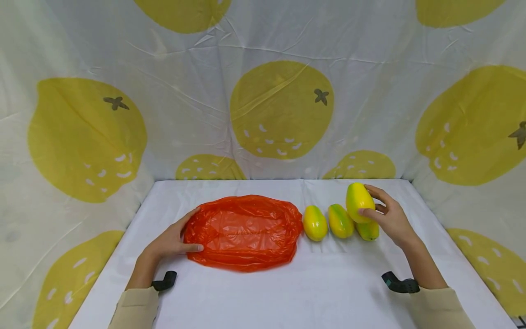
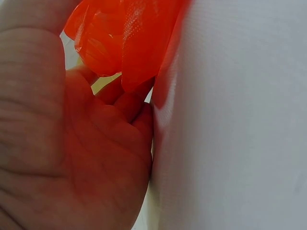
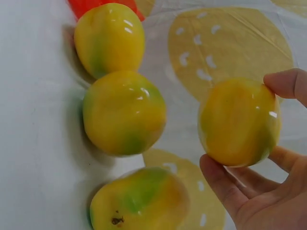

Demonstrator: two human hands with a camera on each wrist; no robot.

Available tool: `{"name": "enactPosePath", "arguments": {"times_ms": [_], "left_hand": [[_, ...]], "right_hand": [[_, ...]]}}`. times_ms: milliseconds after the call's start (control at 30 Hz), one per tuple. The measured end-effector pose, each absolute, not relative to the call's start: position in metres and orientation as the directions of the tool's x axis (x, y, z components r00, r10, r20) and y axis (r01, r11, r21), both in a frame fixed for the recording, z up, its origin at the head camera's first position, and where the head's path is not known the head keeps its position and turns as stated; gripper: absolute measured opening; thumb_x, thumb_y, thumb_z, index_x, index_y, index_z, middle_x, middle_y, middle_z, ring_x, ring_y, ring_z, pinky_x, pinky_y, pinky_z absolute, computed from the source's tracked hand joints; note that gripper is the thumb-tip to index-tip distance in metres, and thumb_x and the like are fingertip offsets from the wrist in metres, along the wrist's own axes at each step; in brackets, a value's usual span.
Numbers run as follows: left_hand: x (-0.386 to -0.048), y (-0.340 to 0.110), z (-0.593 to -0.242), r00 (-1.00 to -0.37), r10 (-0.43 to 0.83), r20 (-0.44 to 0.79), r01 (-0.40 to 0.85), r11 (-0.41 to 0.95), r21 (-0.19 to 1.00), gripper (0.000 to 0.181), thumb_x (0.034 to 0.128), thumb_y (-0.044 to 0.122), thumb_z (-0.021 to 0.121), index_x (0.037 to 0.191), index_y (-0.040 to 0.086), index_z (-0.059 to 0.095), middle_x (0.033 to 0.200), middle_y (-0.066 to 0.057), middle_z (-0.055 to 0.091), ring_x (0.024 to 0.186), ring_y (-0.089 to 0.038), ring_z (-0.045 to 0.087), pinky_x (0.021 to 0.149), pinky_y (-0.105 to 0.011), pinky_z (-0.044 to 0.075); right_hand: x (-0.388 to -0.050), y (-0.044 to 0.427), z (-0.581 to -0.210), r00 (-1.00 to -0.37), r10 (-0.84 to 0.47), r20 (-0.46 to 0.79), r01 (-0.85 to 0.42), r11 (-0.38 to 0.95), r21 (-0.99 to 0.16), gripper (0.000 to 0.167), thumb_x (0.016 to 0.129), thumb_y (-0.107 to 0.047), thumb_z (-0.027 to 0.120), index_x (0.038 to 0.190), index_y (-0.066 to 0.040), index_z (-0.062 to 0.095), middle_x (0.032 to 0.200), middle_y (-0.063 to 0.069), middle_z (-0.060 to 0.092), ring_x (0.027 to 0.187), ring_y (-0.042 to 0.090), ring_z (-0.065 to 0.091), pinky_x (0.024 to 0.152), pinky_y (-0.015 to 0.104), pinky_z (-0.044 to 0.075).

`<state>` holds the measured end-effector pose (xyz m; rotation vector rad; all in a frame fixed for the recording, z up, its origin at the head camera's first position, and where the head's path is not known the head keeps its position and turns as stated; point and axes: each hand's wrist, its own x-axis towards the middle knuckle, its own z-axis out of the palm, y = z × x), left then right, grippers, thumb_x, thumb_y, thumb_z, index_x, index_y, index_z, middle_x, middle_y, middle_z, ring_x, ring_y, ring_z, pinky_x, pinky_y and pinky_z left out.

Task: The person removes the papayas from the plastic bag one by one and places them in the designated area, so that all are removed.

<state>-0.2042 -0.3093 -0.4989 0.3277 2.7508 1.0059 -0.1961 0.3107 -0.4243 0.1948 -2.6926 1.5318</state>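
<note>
A red plastic bag (image 1: 245, 230) lies on the white table with its mouth spread upward. My left hand (image 1: 170, 240) rests at the bag's left end, thumb and fingers spread apart and touching it; the left wrist view has the red film (image 2: 127, 40) beside the fingers. Glossy yellow-green papaya-like fruits stand to the right of the bag. My right hand (image 1: 392, 218) holds one papaya (image 1: 358, 201) raised above the table, pinched between thumb and fingers (image 3: 225, 189). Below it sits another papaya (image 1: 368, 231), partly hidden by the held one.
Left of the held fruit are a papaya (image 1: 340, 221) and, nearest the bag's right edge, another papaya (image 1: 315, 223). White cloth with yellow fruit prints (image 1: 281, 109) rises behind the table (image 1: 271, 297) and along both sides.
</note>
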Motion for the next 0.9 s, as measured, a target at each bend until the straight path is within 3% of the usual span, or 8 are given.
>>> {"name": "enactPosePath", "arguments": {"times_ms": [200,467,567,733,900], "left_hand": [[-0.205,-0.310,-0.499,-0.956,0.275,-0.099,0.146,0.743,0.654,0.117,0.0737,0.053,0.087,0.165,0.031,0.018,0.166,-0.015,0.033,0.148,-0.044,0.035,0.108,-0.069,0.044],[-0.205,-0.310,-0.501,-0.956,0.277,-0.091,0.153,0.742,0.653,0.117,0.0734,0.053,0.087,0.166,0.030,0.019,0.166,-0.015,0.033,0.148,-0.044,0.035,0.110,-0.069,0.043],[-0.204,-0.310,-0.501,-0.956,0.278,-0.091,0.154,0.743,0.652,0.116,0.0740,0.053,0.087,0.166,0.030,0.019,0.166,-0.015,0.033,0.149,-0.044,0.035,0.110,-0.070,0.042],[-0.203,-0.309,-0.500,-0.956,0.274,-0.101,0.146,0.747,0.649,0.116,0.0742,0.054,0.087,0.166,0.031,0.018,0.167,-0.015,0.032,0.149,-0.045,0.034,0.110,-0.071,0.041],[-0.203,-0.310,-0.499,-0.956,0.274,-0.101,0.147,0.750,0.645,0.116,0.0746,0.054,0.086,0.165,0.031,0.018,0.167,-0.015,0.031,0.149,-0.045,0.033,0.110,-0.071,0.041]], "right_hand": [[-0.197,0.324,-0.428,-0.995,-0.054,0.089,-0.104,0.533,-0.840,0.070,0.102,-0.026,0.064,0.163,-0.019,0.030,0.161,0.024,0.034,0.121,0.037,0.058,0.082,0.006,0.048],[-0.197,0.346,-0.432,-0.996,-0.024,0.086,-0.085,0.555,-0.828,0.067,0.105,-0.025,0.059,0.164,-0.016,0.027,0.161,0.027,0.031,0.119,0.032,0.056,0.080,0.005,0.048],[-0.196,0.353,-0.434,-0.997,-0.010,0.080,-0.072,0.551,-0.831,0.067,0.105,-0.026,0.058,0.164,-0.016,0.027,0.161,0.027,0.031,0.121,0.024,0.051,0.080,0.003,0.046],[-0.195,0.363,-0.440,-0.998,0.010,0.069,-0.052,0.549,-0.834,0.065,0.106,-0.026,0.057,0.164,-0.017,0.028,0.160,0.026,0.032,0.112,0.004,0.046,0.081,0.003,0.045],[-0.193,0.372,-0.446,-0.998,0.015,0.055,-0.038,0.535,-0.844,0.065,0.106,-0.026,0.056,0.164,-0.017,0.028,0.160,0.027,0.031,0.113,0.000,0.043,0.081,0.004,0.043]]}}
